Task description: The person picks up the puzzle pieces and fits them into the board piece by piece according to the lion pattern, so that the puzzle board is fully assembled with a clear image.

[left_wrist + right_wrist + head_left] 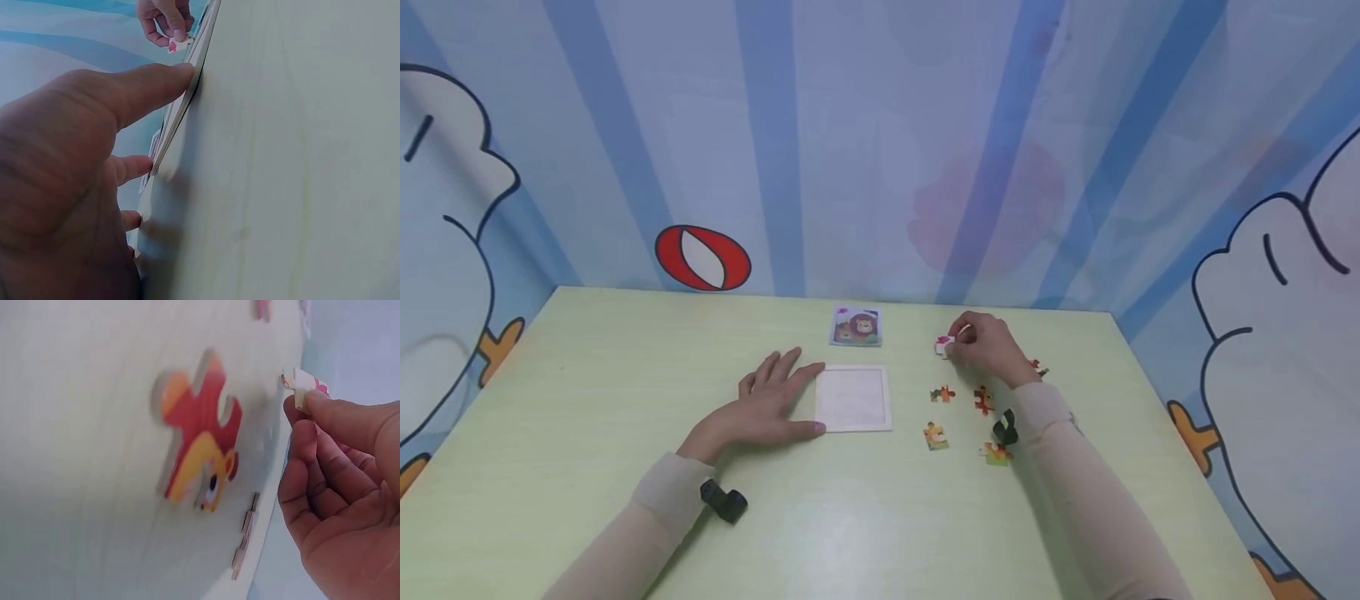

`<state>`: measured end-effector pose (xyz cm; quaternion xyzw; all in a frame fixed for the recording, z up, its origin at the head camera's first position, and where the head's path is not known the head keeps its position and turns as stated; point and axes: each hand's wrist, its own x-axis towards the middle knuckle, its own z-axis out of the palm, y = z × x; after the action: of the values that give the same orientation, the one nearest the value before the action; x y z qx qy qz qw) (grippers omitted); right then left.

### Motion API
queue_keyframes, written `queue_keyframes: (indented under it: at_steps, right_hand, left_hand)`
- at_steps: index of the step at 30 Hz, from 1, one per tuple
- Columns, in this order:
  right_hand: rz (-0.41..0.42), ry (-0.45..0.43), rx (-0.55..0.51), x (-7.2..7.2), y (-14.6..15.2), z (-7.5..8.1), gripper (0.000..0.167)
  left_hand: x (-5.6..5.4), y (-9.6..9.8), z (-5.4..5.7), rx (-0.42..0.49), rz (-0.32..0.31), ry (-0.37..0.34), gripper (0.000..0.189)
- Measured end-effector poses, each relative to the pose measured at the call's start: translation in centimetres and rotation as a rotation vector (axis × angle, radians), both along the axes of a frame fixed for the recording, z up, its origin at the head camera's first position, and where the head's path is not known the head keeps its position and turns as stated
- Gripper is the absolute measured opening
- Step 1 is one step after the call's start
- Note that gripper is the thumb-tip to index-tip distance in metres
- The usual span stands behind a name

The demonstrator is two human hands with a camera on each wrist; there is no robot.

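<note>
My right hand pinches a jigsaw puzzle piece between thumb and fingertips; the piece is white with a pink patch. In the right wrist view the held piece shows its edge and a small knob. My left hand lies at the left side of a white square puzzle frame, thumb and forefinger spread along its edge. The left wrist view has the thumb touching the frame's rim. Bare white shows inside the frame.
Several loose pieces lie right of the frame, among them a red-and-yellow piece, an orange piece and a green-edged piece. A lion picture card lies behind the frame. A patterned curtain borders the table's back.
</note>
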<state>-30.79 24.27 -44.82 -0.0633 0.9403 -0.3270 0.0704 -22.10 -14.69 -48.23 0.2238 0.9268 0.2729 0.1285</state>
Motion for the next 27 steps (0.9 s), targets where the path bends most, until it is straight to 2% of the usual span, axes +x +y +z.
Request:
queue_keyframes:
  at_steps: [4, 11, 17, 24, 27]
  right_hand:
    - [-0.038, -0.026, -0.085, 0.2, 0.1, 0.1, 0.020]
    - [-0.058, -0.059, -0.244, 1.0, -0.1, 0.9, 0.030]
    - [-0.070, -0.097, -0.286, 1.4, -0.7, 1.2, 0.029]
    - [-0.026, -0.106, -0.370, 2.1, -1.5, 1.3, 0.030]
    - [-0.015, -0.106, -0.392, 2.2, -2.1, 1.3, 0.028]
  left_hand:
    - [0.0, 0.0, -0.1, -0.003, 0.008, -0.013, 0.094]
    - [-0.3, -0.2, -0.5, 0.003, 0.015, -0.017, 0.092]
    - [-0.5, -0.2, -0.6, 0.012, 0.012, -0.017, 0.088]
    - [0.3, -0.1, 0.8, 0.035, -0.010, -0.014, 0.088]
    - [0.2, -0.1, 0.7, 0.044, -0.020, 0.006, 0.090]
